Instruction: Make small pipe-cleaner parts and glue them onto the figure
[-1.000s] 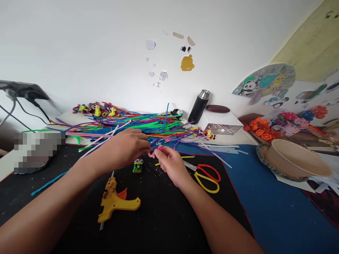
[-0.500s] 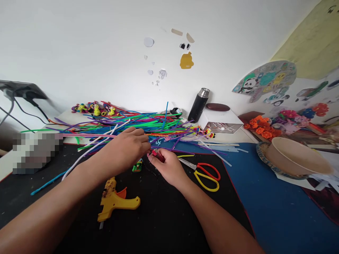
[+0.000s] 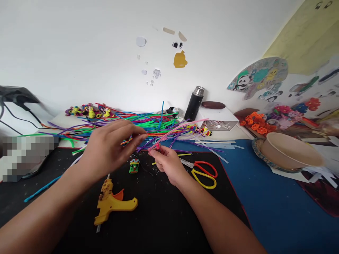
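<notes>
My right hand is closed on a pink pipe cleaner, pinching it beside a small coiled red-pink piece. The pipe cleaner's long free end arcs up to the right, towards the white box. To the left, my left hand hovers with curved fingers and a gap before the thumb; nothing shows in it. Below and between the hands, a small green pipe-cleaner figure lies on the black mat. A yellow glue gun rests under my left wrist. Scissors with red and yellow handles lie right of my right hand.
A heap of coloured pipe cleaners runs along the back. Behind it stand a black flask and a white box. Clear glue sticks lie on the blue surface. A bowl sits at right, small figures back left.
The pink pipe cleaner's long end has swung from the left over to the right. My left hand has come away leftward and opened. The view has shifted slightly.
</notes>
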A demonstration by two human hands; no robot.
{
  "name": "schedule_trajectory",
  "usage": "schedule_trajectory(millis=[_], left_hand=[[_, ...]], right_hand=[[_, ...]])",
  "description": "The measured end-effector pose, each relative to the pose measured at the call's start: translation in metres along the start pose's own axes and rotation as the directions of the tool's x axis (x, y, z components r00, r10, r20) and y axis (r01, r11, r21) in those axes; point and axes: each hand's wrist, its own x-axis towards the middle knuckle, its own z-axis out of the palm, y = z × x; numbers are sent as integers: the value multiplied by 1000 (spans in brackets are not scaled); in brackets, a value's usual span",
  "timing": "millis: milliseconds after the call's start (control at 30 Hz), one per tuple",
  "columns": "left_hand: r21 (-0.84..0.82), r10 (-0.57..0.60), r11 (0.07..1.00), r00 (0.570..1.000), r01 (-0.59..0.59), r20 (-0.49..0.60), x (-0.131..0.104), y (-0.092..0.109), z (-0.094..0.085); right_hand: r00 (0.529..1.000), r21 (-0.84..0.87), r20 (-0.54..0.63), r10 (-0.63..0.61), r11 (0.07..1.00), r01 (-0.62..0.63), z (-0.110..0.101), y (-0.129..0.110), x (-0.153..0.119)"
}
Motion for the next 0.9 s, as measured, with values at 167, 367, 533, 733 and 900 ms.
schedule_trajectory(millis=[167,367,533,733,900], left_hand=[[-151,-295,907,851,392,434,2,-14,18],[-170,-325,846,742,505,586,2,-16,27],[-194,-313,804,678,562,665,4,-14,25],[-246,-278,782,673,573,685,4,-22,25],[-365,-255,671,663,645,704,1,-40,23]], right_hand=[[1000,-6,-1,-29,1000,29,0,2,0],[996,-130,0,-84,988,83,-1,14,2],[995,-169,15,-103,980,104,0,16,1],[992,-144,88,-86,985,98,1,12,-2],[987,-151,136,-81,983,101,-1,9,-3]])
